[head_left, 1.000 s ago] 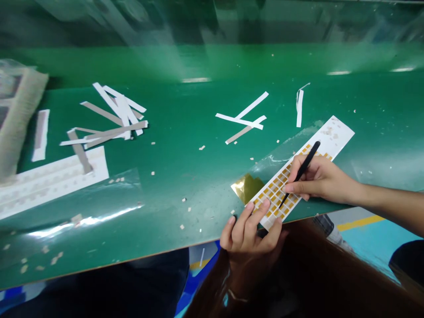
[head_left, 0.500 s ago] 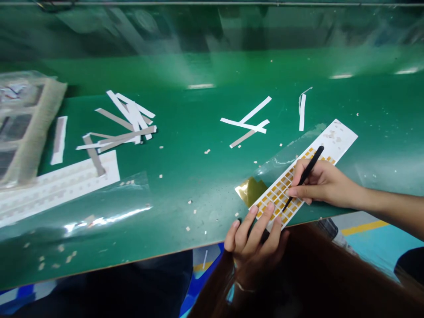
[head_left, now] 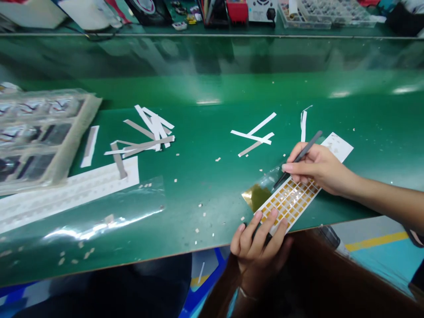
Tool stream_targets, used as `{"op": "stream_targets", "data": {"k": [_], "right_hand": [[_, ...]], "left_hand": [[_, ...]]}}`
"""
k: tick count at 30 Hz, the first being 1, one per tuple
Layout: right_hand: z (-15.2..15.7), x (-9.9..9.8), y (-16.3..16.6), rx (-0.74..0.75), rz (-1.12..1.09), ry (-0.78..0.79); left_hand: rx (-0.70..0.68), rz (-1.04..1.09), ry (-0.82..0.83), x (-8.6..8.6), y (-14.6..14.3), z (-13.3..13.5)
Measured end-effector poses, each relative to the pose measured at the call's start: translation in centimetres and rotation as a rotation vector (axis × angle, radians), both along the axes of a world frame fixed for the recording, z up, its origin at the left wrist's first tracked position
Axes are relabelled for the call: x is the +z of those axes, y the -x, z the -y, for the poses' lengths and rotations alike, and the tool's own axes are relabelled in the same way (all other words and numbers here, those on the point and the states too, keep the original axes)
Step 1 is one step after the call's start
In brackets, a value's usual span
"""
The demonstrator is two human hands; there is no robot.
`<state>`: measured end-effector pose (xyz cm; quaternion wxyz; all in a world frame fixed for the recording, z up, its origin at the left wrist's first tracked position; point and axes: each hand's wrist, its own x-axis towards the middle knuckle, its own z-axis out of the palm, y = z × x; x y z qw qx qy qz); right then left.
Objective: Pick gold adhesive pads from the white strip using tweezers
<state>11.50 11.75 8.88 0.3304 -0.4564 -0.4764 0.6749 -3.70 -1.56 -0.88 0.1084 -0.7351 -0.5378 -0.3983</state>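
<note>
A white sheet with a grid of small yellow-orange stickers [head_left: 294, 196] lies slanted at the table's front edge on the right. My left hand [head_left: 260, 238] grips its lower end, with fingertips laid across the top face and the thumb mostly hidden. Black tweezers [head_left: 300, 155] are held like a pen in my right hand [head_left: 319, 168]. Their tips point down-left, close to the sheet's left edge, over clear film [head_left: 270, 177]. Whether anything is between the tips is too small to tell. A shiny gold piece [head_left: 256, 197] shows beside the sheet, partly under it.
White and grey strips [head_left: 155, 128] lie piled at left, and further strips [head_left: 253, 135] in the middle. A clear-covered compartment tray [head_left: 82, 132] and a long white sheet [head_left: 99, 177] are at far left. Small scraps dot the green table [head_left: 195, 176]. Boxes and tools line the back shelf.
My right hand has moved up and left, carrying the tweezer tips from the sticker grid to the sheet's left edge. My left hand keeps its grip. The view has tilted up, showing the shelf.
</note>
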Motion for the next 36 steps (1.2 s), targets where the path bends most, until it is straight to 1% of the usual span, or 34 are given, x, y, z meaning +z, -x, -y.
{"op": "stream_targets", "data": {"k": [4, 6, 10, 15, 21, 26, 31, 36], "right_hand": [[-1.0, -1.5, 0.8, -0.007, 0.051, -0.024], [-1.1, -1.9, 0.8, -0.009, 0.048, -0.024], [-0.8, -1.7, 0.7, -0.008, 0.043, -0.028], [-0.6, -1.6, 1.0, 0.021, 0.094, -0.031], [-0.7, -2.0, 0.8, -0.005, 0.047, -0.037], [-0.7, -2.0, 0.7, -0.012, 0.058, -0.041], [-0.8, -2.1, 0.6, 0.001, 0.042, -0.026], [-0.9, -1.9, 0.8, 0.015, 0.08, -0.028]], "left_hand": [[0.016, 0.031, -0.009, 0.0, 0.0, -0.1], [0.018, 0.038, -0.031, -0.2, -0.1, -0.2], [0.021, 0.058, -0.06, -0.4, -0.2, -0.3], [0.008, 0.056, -0.012, 0.0, -0.1, 0.0], [-0.004, 0.035, 0.039, 0.4, 0.0, 0.0], [0.001, 0.03, 0.012, 0.3, 0.0, 0.0], [-0.002, 0.007, 0.032, 0.4, 0.1, 0.0], [0.027, 0.0, 0.002, 0.2, -0.1, 0.0]]}}
